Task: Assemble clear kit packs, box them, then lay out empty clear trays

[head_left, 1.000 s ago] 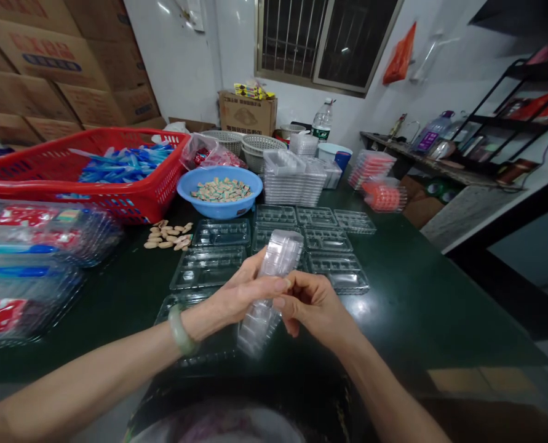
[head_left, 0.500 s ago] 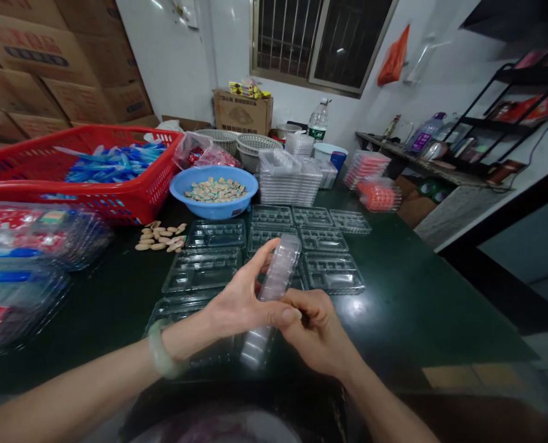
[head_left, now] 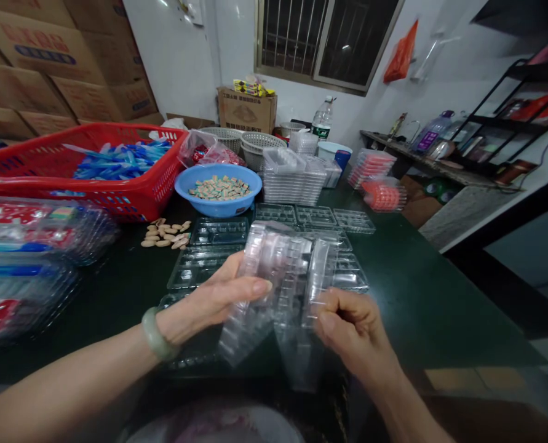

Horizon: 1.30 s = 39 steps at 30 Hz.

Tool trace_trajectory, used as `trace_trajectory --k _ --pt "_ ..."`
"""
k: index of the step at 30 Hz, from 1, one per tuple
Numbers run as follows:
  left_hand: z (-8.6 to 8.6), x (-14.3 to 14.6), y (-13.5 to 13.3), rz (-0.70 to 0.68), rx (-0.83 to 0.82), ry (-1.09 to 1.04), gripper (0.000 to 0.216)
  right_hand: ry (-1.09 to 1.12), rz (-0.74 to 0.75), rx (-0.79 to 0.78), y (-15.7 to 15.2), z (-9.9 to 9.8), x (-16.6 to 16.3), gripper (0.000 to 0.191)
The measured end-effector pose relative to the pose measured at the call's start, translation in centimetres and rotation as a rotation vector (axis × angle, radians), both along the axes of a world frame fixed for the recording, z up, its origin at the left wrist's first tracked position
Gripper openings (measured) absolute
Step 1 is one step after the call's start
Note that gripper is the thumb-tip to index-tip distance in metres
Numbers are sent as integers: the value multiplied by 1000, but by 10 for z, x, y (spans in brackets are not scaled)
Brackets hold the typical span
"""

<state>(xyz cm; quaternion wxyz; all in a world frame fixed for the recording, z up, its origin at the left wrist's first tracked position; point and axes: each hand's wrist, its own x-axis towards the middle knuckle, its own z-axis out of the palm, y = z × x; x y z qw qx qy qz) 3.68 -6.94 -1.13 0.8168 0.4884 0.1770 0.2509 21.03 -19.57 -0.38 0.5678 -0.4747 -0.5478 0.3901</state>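
Note:
Over the front of the dark green table, my left hand [head_left: 237,286] grips a stack of clear plastic trays [head_left: 262,271] from the left side, thumb across it. My right hand [head_left: 354,323] pinches the edge of another clear tray [head_left: 320,277], which is pulled partly away from the stack and blurred by motion. Behind and beneath the hands, rows of clear compartment trays [head_left: 221,231] lie on the table, some hidden by the held ones. A pale green bangle [head_left: 157,335] sits on my left wrist.
A blue basin [head_left: 195,200] of small coloured pieces stands behind the trays. Left of it are wooden pieces [head_left: 163,235], a red basket [head_left: 156,194] of blue items, and filled clear packs [head_left: 29,271]. Stacked clear trays [head_left: 292,181] rise at the back.
My hands have moved apart. The narrow bundle of trays now fans open, with one tray drawn to the right by my right hand. The view has shifted slightly.

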Motion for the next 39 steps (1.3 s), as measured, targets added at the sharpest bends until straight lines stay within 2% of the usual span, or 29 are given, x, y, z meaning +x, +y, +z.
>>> trace_trajectory --k 3,6,9,12,14,16,19,21,26,30,34,36,39 --pt "-8 -3 6 28 -39 32 74 105 -12 -11 1 -2 8 29" --pt "-7 -6 11 76 -59 13 81 237 -149 42 3 0 32 31" --pt "-4 -14 20 149 -67 -3 80 344 -397 183 4 -2 85 28" --pt "-3 -25 32 196 -118 10 68 393 -523 229 7 -24 159 21" --pt "-4 -27 37 204 -145 5 67 468 -588 166 11 -51 205 24" --pt "-5 -26 38 202 -159 7 68 557 -651 46 17 -80 237 27" --pt "-4 -22 35 198 -156 17 69 709 -732 -175 30 -107 255 20" --pt "-4 -19 33 206 -149 23 70 756 -777 -273 40 -110 253 18" --pt "-3 -14 33 194 -175 24 72 728 -789 -459 63 -95 238 26" --pt "-3 -15 33 182 -189 25 75 638 -767 -626 63 -93 235 29" --pt "-1 -16 33 214 -180 42 78 454 -821 -654 51 -98 232 16" --pt "-1 -14 34 202 -180 40 83 143 -942 -588 48 -100 230 5" --pt "-5 -11 34 157 -206 24 84 -480 -1098 -545 53 -100 228 23"
